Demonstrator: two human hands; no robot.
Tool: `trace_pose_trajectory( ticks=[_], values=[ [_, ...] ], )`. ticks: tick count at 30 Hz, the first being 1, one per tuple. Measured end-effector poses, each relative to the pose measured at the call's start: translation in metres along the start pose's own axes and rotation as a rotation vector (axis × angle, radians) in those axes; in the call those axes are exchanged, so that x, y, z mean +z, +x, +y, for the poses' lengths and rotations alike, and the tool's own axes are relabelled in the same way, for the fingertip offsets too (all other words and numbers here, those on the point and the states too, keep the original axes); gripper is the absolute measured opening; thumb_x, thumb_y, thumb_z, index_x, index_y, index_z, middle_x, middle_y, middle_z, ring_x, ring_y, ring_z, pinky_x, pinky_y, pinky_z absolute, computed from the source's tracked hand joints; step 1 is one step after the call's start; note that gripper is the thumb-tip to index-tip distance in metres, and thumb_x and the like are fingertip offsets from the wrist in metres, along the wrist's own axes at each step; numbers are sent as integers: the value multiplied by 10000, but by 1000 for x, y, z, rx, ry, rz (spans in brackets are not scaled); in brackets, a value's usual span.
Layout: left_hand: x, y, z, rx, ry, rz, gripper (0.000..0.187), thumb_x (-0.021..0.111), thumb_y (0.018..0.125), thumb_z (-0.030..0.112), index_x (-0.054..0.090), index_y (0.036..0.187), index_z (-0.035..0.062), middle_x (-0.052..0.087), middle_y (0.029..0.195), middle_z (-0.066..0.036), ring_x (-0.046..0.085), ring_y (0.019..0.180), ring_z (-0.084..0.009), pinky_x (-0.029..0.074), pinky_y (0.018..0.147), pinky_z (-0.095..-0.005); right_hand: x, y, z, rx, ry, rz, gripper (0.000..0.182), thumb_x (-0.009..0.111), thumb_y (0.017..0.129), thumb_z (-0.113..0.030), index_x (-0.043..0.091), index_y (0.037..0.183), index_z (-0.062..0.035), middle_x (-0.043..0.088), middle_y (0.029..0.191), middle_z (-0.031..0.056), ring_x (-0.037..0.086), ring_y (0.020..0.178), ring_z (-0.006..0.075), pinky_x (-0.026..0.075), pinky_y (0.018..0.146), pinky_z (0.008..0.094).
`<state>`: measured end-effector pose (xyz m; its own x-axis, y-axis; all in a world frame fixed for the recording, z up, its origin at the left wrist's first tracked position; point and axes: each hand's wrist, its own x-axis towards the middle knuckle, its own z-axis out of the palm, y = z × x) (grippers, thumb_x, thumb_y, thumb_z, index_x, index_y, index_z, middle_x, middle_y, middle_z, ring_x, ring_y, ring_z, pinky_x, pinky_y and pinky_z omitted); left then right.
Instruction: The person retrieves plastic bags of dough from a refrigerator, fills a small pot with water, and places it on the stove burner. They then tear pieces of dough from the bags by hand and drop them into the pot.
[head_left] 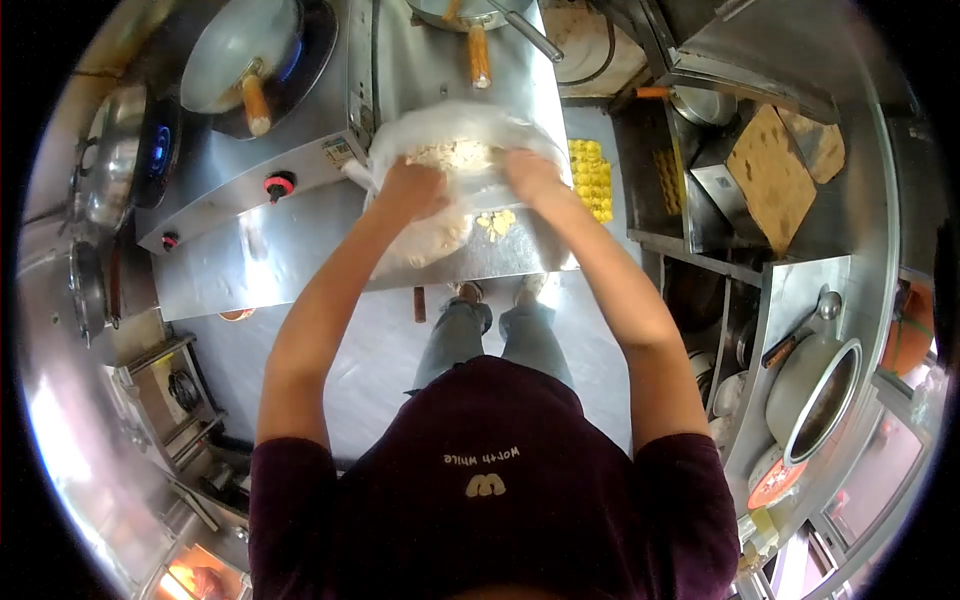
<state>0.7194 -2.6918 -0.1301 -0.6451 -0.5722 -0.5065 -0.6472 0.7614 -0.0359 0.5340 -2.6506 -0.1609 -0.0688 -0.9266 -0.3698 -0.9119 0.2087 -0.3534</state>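
A translucent white plastic bag of pale crumbly pieces is lying crosswise between my hands, equally near both. My left hand is clenching its left side; my right hand is blurring, its hold unclear. Underneath, a shiny steel counter is stretching leftward.

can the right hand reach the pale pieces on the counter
Probably yes: the pieces lie uncovered on the counter close to the right hand, with nothing seen between, though that hand seems busy at the bag.
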Motion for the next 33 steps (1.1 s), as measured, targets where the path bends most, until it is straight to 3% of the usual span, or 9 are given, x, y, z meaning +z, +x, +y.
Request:
trace_pose_trajectory(
  ticks=[3, 7, 8, 10, 13, 19, 24, 28, 33],
  values=[
    [-20, -14, 3, 13, -289, -192, 196, 536, 783, 233, 620, 859, 73, 624, 845, -114, 599, 834, -269, 451, 752, -424, 10, 4, 30, 118, 40, 216, 279, 414, 832, -118, 521, 1057, 5, 587, 959, 250, 587, 911, 351, 459, 783, 433],
    [20, 19, -17, -87, -415, 221, 272, 547, 768, 170, 538, 1015, 57, 610, 898, -149, 585, 870, -313, 457, 743, -461, -6, 3, 18, -110, 42, -118, 279, 410, 822, -116, 559, 1021, 10, 589, 954, 263, 584, 903, 373, 438, 802, 464],
    [22, 26, -21, -126, -395, 296, 308, 543, 766, 143, 507, 1059, 57, 606, 914, -156, 582, 874, -322, 455, 753, -460, 0, 5, 12, -172, 95, 1, 275, 410, 816, -106, 568, 1009, 11, 593, 968, 243, 588, 903, 358, 440, 801, 454],
    [26, 42, -31, -189, -360, 312, 477, 519, 757, 50, 381, 1213, 62, 591, 1001, -172, 574, 897, -351, 456, 783, -440, 2, 24, 7, -145, -42, -29, 270, 414, 811, -102, 578, 999, 2, 598, 961, 235, 588, 906, 352, 442, 807, 443],
    [47, 60, -45, -59, -219, 683, 535, 508, 757, 39, 359, 1268, 86, 591, 1014, -175, 575, 923, -334, 452, 800, -425, -10, 47, 5, -1, -91, -40, 262, 438, 802, -98, 597, 1000, -34, 611, 964, 200, 591, 916, 334, 452, 814, 412],
    [43, 71, -36, -251, -493, 130, 651, 509, 732, 43, 315, 1333, 202, 590, 1045, -163, 579, 948, -298, 446, 818, -395, 21, 47, 2, -311, 143, 63, 364, 483, 818, -222, 516, 1152, -79, 519, 1169, 189, 541, 1015, 305, 425, 868, 380],
    [49, 74, -53, 6, -629, 86, 605, 479, 743, 71, 324, 1311, 212, 513, 1160, -192, 532, 1021, -323, 414, 856, -395, 30, 67, 6, -169, 499, -292, 371, 441, 849, -218, 474, 1204, -118, 507, 1187, 135, 493, 1060, 305, 382, 915, 354],
    [47, 84, -54, -51, -693, -52, 618, 516, 718, 74, 352, 1296, 220, 516, 1157, -189, 548, 997, -301, 420, 854, -366, 31, 73, 40, -423, 290, 45, 391, 461, 836, -242, 471, 1211, -135, 512, 1193, 108, 473, 1089, 288, 372, 925, 333],
    [26, 79, -53, -64, -541, -165, 541, 527, 742, 126, 396, 1255, 238, 582, 1059, -168, 571, 958, -278, 429, 821, -352, -32, 38, 24, -191, -105, -117, 367, 430, 838, -203, 466, 1186, -93, 495, 1201, 125, 485, 1085, 279, 402, 900, 357]
  ],
)
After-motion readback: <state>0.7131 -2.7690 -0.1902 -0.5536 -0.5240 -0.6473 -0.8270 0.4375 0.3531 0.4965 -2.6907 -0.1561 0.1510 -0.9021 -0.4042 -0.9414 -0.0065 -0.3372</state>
